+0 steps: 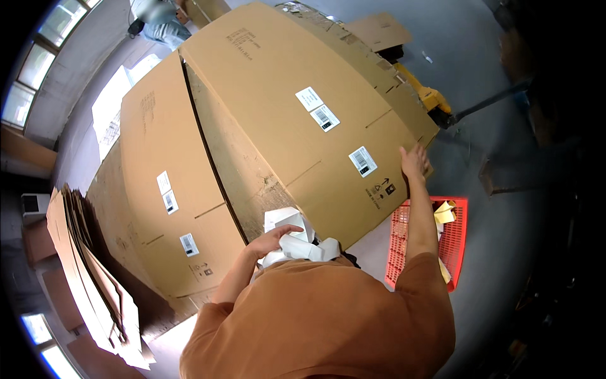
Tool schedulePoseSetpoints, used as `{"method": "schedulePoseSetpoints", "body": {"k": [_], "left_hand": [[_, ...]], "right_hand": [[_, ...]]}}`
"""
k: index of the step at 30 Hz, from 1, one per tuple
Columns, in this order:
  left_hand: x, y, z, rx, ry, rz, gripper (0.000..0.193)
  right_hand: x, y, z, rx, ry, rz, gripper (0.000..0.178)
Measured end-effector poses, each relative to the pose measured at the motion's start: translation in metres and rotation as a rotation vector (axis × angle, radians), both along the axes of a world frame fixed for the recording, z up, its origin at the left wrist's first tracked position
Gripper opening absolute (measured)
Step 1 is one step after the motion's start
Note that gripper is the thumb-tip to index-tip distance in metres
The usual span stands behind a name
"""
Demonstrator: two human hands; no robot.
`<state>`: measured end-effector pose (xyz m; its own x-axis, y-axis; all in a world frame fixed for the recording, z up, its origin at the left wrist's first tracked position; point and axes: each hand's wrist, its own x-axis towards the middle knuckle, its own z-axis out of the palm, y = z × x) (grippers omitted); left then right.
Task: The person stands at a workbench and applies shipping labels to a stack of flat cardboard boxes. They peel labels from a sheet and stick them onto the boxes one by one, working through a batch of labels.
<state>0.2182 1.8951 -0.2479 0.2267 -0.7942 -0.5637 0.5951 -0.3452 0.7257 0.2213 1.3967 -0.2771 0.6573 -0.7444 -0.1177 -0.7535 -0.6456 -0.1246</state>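
Observation:
A large flat brown cardboard sheet [271, 82] lies in front of me, with white barcode labels and dark print on it. My right hand [414, 162] rests on its right edge, fingers stretched out over the board. At my waist my left hand [276, 240] is closed on a bunched white paper strip [309, 247], which lies folded against the sheet's near edge. A second printed cardboard sheet [170, 145] lies to the left, bearing similar labels [189, 244]. Between the two sheets, bare worn cardboard shows.
A red plastic basket [461, 243] with yellow and white paper scraps stands on the floor at right. Beyond it is a yellow pallet-jack part [432, 99] with a dark handle. Stacked cardboard [95, 278] leans at left. Another person [163, 28] is at the back left.

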Motion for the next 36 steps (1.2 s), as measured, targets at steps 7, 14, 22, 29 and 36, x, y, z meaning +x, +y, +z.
{"method": "schedulePoseSetpoints", "body": {"k": [7,14,22,29,36], "left_hand": [[-0.061,-0.041,-0.011,-0.001,0.008,-0.156,0.078],[-0.114,-0.048,0.002,0.193,0.162,0.347,0.045],[-0.152,-0.019,0.091,0.435,-0.24,0.676,0.035],[-0.148,0.077,0.183,0.508,-0.38,0.944,0.041],[-0.211,0.15,0.202,0.6,-0.439,1.228,0.038]], "right_hand": [[-0.033,-0.026,0.014,0.005,-0.042,0.152,0.063],[-0.034,-0.062,0.057,0.329,-0.084,0.298,0.062],[-0.036,-0.049,0.069,0.91,-0.108,0.209,0.076],[-0.055,0.093,0.06,1.387,-0.442,0.149,0.075],[-0.037,0.195,0.063,1.645,-0.475,0.328,0.044]]}}
